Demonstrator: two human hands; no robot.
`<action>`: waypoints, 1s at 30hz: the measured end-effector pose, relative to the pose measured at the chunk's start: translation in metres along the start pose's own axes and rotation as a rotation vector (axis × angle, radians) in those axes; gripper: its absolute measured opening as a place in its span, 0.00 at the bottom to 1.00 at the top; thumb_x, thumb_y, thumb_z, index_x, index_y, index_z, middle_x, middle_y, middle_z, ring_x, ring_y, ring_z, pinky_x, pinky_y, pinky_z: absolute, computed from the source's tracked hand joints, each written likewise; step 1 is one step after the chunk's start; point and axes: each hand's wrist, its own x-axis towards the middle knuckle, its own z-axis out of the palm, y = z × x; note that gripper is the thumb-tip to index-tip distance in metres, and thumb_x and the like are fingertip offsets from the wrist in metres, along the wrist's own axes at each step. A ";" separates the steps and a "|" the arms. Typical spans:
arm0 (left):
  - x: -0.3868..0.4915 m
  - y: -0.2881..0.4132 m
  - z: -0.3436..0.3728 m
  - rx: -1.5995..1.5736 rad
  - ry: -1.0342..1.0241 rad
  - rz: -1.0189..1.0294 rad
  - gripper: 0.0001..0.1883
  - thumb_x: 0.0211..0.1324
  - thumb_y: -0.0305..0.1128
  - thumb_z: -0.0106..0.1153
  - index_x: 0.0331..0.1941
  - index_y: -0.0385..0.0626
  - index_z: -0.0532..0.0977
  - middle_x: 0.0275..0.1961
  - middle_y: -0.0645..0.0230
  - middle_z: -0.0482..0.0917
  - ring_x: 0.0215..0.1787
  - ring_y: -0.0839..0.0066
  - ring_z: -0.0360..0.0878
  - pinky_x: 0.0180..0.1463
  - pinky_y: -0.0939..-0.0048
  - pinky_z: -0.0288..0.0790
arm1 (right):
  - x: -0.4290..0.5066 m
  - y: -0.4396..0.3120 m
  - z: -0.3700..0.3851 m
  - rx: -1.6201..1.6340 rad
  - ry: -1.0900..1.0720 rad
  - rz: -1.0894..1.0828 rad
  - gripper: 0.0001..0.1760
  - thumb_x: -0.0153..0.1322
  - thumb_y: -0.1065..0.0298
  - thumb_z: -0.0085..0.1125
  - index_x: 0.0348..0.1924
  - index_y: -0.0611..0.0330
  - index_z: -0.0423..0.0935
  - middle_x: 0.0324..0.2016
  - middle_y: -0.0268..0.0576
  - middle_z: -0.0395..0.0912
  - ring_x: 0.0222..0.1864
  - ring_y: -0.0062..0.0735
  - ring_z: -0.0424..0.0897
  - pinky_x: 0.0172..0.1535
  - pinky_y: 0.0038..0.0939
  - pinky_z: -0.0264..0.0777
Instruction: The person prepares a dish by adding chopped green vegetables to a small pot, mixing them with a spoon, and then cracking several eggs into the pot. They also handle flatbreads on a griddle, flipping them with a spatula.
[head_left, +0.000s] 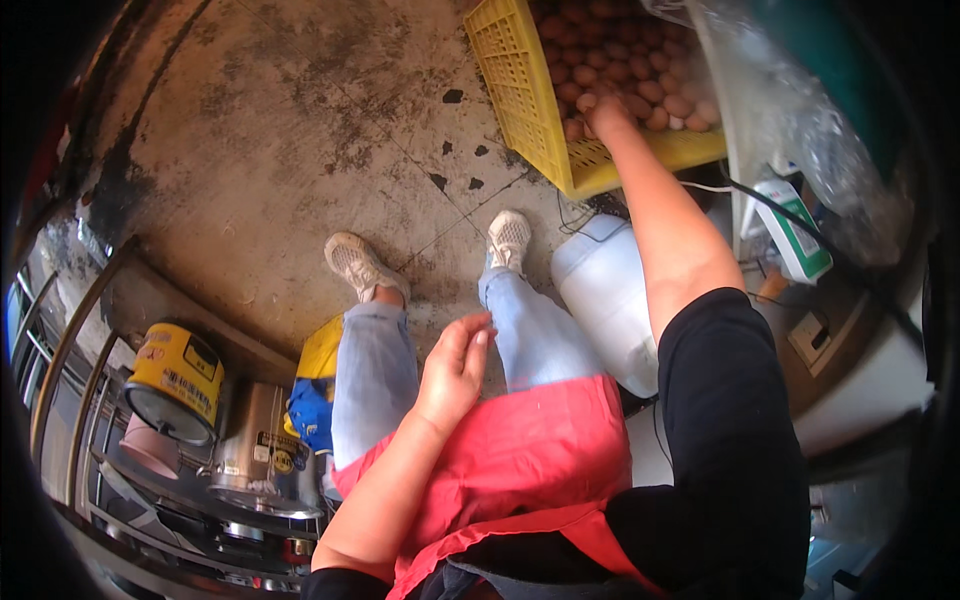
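My right hand (606, 118) reaches down into a yellow plastic crate (525, 97) filled with brown eggs (616, 51). Its fingers are among the eggs at the near left corner. One pale egg (586, 102) lies right against the fingertips; whether they grip it is hard to see. Held in front of my lap, my left hand (454, 367) has its fingers curled in, and nothing shows in it. Below that hand is the red apron (525, 442) over my jeans.
A whitish plastic drum (607, 292) stands beside my leg, under my right arm. Clear plastic sheeting (832, 142), a dark cable and a white-green container (795, 229) lie to the right. A metal rack (82, 397), a yellow tin (176, 382) and a steel vessel (262, 457) stand left.
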 end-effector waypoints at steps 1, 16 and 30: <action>0.009 -0.009 -0.004 -0.002 -0.014 -0.053 0.12 0.69 0.27 0.51 0.54 0.39 0.73 0.44 0.61 0.82 0.45 0.74 0.81 0.52 0.74 0.73 | 0.007 0.007 0.015 -0.059 0.006 -0.009 0.27 0.68 0.63 0.58 0.61 0.51 0.69 0.56 0.57 0.72 0.56 0.49 0.74 0.55 0.41 0.72; 0.071 -0.004 -0.006 0.026 0.000 -0.127 0.13 0.69 0.31 0.52 0.53 0.39 0.73 0.43 0.60 0.82 0.44 0.73 0.80 0.51 0.71 0.73 | -0.017 -0.020 -0.018 -0.309 -0.380 0.078 0.43 0.59 0.44 0.67 0.62 0.54 0.65 0.50 0.49 0.81 0.54 0.41 0.79 0.58 0.39 0.69; 0.097 0.038 0.002 -0.627 -0.193 -0.177 0.27 0.72 0.47 0.45 0.67 0.44 0.63 0.63 0.63 0.71 0.60 0.72 0.73 0.61 0.66 0.69 | -0.140 -0.063 -0.115 0.772 -0.100 -0.069 0.21 0.67 0.74 0.58 0.55 0.58 0.72 0.47 0.43 0.79 0.46 0.27 0.78 0.49 0.25 0.73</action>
